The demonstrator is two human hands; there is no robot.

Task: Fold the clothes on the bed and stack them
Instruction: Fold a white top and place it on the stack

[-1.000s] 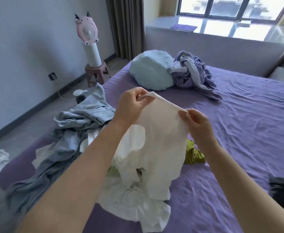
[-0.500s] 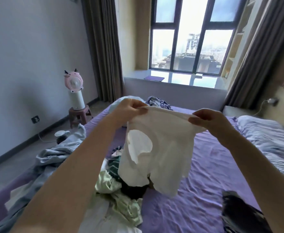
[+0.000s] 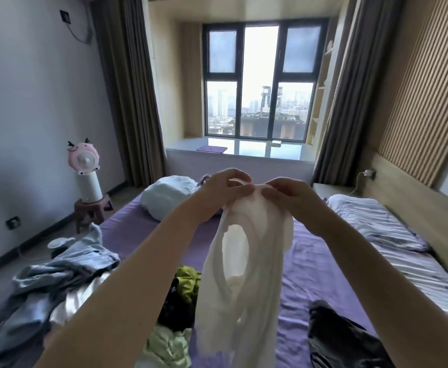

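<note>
I hold a thin white sleeveless garment (image 3: 254,277) up in the air over the purple bed (image 3: 313,272). My left hand (image 3: 224,188) and my right hand (image 3: 289,193) pinch its top edge close together, so it hangs down in a narrow bunch with an armhole showing. Below it on the bed lies a heap of unfolded clothes: a light blue-grey garment (image 3: 58,282), a yellow-green piece (image 3: 188,284), a pale green piece (image 3: 169,346) and something black (image 3: 177,312).
A dark grey garment (image 3: 339,338) lies at the bed's lower right. A pale blue pillow (image 3: 169,197) sits at the far end and a striped pillow (image 3: 376,227) on the right. A pink fan (image 3: 85,171) stands on a stool beside the bed's left.
My hands have come together, bunching the white garment that was stretched wide before. The garment has risen off the heap and the view has tilted up toward the window.
</note>
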